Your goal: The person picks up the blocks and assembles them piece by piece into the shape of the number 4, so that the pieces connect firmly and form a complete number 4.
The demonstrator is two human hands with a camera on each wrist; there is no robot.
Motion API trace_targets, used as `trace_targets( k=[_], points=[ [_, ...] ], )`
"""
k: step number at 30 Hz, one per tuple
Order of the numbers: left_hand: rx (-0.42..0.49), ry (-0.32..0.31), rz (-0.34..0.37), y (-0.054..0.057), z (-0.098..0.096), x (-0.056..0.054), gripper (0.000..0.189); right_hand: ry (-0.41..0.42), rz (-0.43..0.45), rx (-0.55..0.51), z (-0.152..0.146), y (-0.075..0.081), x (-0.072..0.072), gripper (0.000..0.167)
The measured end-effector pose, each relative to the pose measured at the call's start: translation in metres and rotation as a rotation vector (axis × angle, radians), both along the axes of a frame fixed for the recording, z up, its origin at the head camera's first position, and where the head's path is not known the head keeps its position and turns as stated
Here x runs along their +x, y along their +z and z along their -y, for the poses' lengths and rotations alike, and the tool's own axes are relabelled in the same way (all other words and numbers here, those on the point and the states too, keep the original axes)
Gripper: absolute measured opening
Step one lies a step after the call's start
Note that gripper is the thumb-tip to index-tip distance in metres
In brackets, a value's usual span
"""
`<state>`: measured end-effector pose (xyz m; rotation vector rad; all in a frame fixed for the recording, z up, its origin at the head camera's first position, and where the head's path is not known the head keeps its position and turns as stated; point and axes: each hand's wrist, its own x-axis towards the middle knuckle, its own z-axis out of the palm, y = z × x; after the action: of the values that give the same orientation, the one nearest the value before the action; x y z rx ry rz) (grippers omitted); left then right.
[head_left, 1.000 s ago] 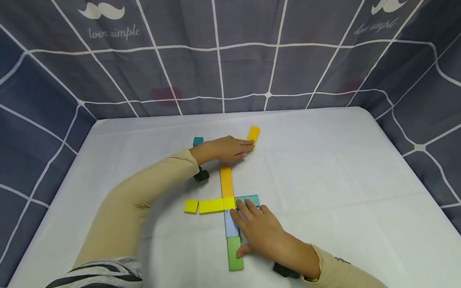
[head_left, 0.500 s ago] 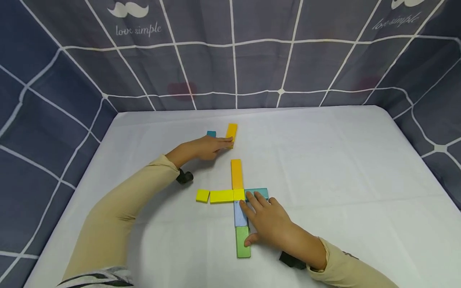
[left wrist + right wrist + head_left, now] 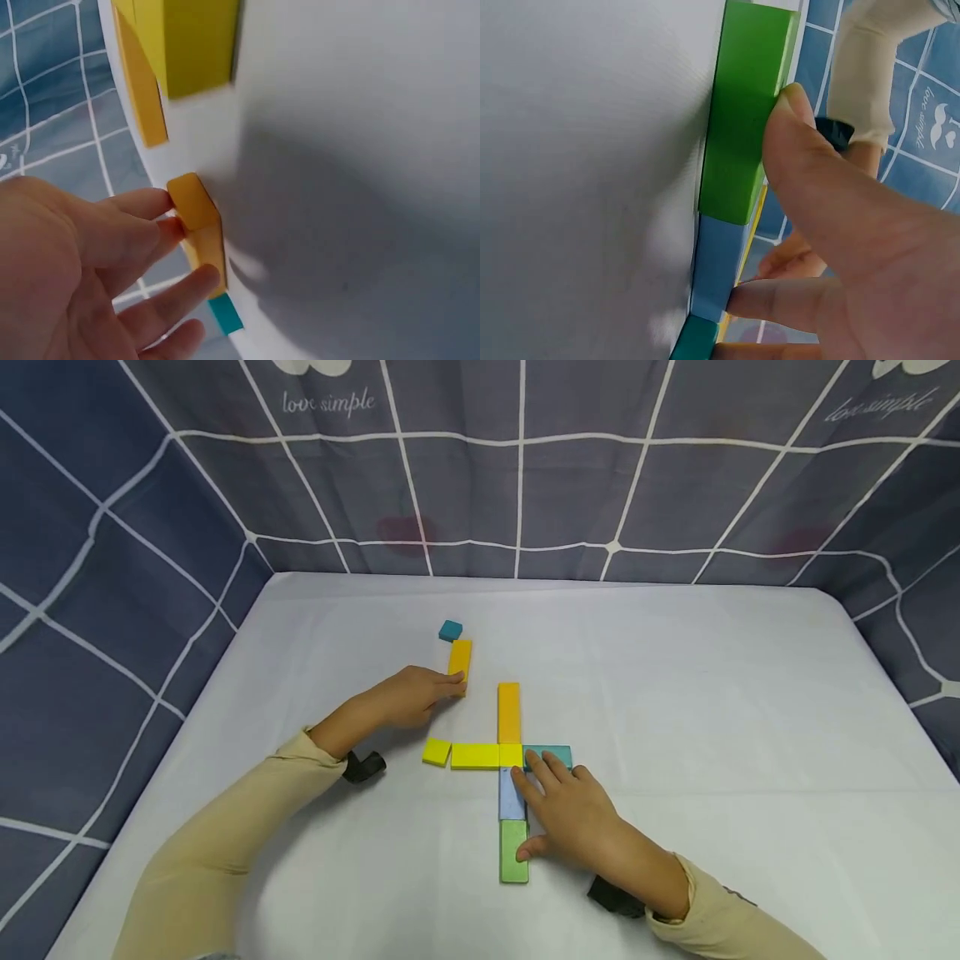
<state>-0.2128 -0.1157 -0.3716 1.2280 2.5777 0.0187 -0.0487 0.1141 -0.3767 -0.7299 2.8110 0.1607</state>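
In the head view, my left hand lays its extended fingers on a loose orange block left of the laid-out blocks. The left wrist view shows the fingertips against this orange block. My right hand rests spread over the cross of blocks. Its thumb lies on the green block, its fingers reach over the light blue block and the teal block. A yellow square sits at the crossing, with a long orange block beyond and a long yellow block to its left.
A small teal block lies just beyond the loose orange one. A small yellow block sits at the cross's left end, slightly turned. Grid-patterned dark cloth borders the white table.
My left hand has slid the orange block leftward, from right of the cross's upright to left of it. The small teal block now sits turned. My right hand has stayed on the blocks.
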Motion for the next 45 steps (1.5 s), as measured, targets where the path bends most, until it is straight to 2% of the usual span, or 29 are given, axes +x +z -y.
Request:
trace_targets(
  k=[4, 10, 16, 24, 31, 38, 45],
  points=[
    [0.015, 0.005, -0.024, -0.002, 0.003, 0.013, 0.045, 0.000, 0.001, -0.007, -0.002, -0.001, -0.003, 0.093],
    [0.053, 0.010, -0.002, -0.005, 0.005, 0.029, 0.043, -0.018, 0.022, -0.052, -0.003, -0.002, -0.003, 0.094],
    [0.129, 0.024, 0.012, -0.006, 0.008, 0.040, 0.040, -0.015, 0.013, -0.061, -0.003, -0.002, -0.003, 0.093],
    [0.173, 0.073, -0.010, -0.009, 0.014, 0.051, 0.037, -0.001, 0.017, -0.058, 0.000, -0.004, -0.005, 0.094],
    [0.191, 0.070, -0.030, -0.010, 0.018, 0.056, 0.033, -0.002, 0.025, -0.065, 0.001, -0.003, -0.003, 0.094],
    [0.205, 0.047, -0.029, -0.007, 0.019, 0.054, 0.029, 0.008, -0.007, -0.069, 0.000, -0.003, -0.001, 0.094],
    [0.234, 0.051, -0.019, -0.008, 0.023, 0.053, 0.028, 0.031, -0.019, -0.067, 0.002, -0.004, -0.003, 0.094]
  ],
)
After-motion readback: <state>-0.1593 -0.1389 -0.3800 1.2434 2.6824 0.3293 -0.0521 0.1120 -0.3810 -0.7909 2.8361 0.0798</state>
